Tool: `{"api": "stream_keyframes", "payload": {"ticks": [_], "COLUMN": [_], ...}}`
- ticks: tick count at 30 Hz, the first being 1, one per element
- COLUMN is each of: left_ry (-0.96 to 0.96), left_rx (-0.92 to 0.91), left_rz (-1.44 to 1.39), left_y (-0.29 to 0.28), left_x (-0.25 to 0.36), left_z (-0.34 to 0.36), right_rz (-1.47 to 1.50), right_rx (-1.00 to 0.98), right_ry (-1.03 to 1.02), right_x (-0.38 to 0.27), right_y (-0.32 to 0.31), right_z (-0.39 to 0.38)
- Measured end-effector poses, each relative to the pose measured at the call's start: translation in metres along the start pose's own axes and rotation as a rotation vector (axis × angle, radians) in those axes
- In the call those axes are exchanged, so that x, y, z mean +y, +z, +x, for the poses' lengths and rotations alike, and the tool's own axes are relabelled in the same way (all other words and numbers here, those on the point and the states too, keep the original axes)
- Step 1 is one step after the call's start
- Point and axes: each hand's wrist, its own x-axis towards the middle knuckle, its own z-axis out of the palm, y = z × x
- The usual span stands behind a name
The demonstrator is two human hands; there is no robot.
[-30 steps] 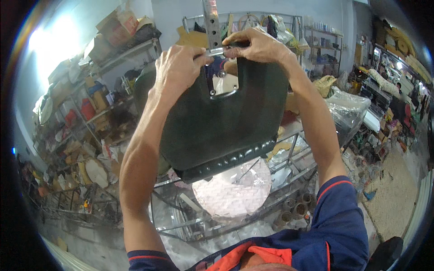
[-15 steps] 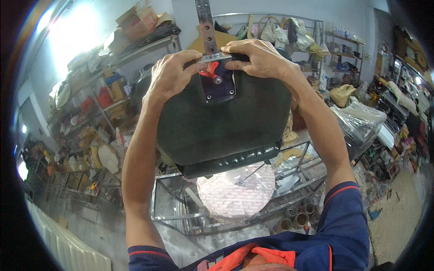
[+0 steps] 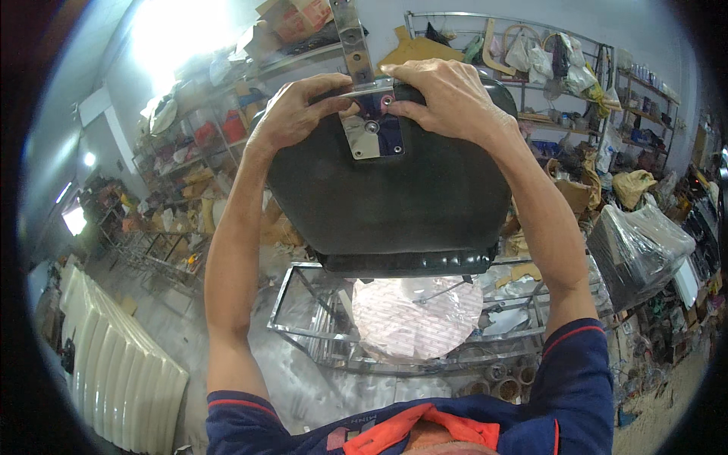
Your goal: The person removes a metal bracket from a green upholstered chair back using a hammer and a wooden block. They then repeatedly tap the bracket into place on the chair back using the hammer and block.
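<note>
Evidently, in the head view, both bare hands are on one object: a dark green, smooth-covered padded panel (image 3: 394, 201) with cut-off lower corners and a puckered fold along its bottom edge. It is held up in front of the person; its bottom edge appears just beyond the far edge of an open metal frame of square tubing (image 3: 283, 296). Contact between panel and frame: cannot tell.

Left hand (image 3: 297, 112): grip closed to about the panel's thickness at the upper edge, left of centre; fingers over the top, thumb on the near face. Right hand (image 3: 453, 97): same hold, right of centre, thumb overlapping the side of a shiny rectangular metal plate (image 3: 368, 142). Far-side finger contact hidden on both.

The plate sits at the panel's upper middle, bolt heads showing at its centre and near corners. A flat metal bar with a row of holes (image 3: 351, 45) rises above it, between the two sets of fingertips.

On the frame, a round whitish disc with faint patterning (image 3: 413, 326) lies with its near rim close to the near edge. Beside that edge, right of the disc, round containers (image 3: 509, 389) stand low. Cream ribbed panel (image 3: 125, 364) at far left.
</note>
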Motion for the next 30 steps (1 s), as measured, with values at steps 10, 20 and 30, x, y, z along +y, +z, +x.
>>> {"api": "stream_keyframes", "payload": {"ticks": [10, 20, 30], "left_ry": [-0.123, -0.072, -0.022], "left_rx": [-0.021, 0.074, 0.068], "left_rz": [0.023, -0.058, -0.06], "left_y": [0.001, 0.01, -0.003], "left_x": [0.023, 0.021, 0.022], "left_z": [-0.003, -0.004, 0.004], "right_rz": [0.002, -0.02, 0.057], "right_rx": [-0.004, -0.085, -0.126], "right_ry": [-0.001, 0.039, 0.187], "right_x": [0.001, 0.0, -0.004], "right_y": [0.002, -0.003, -0.01], "right_z": [-0.001, -0.002, 0.019]}}
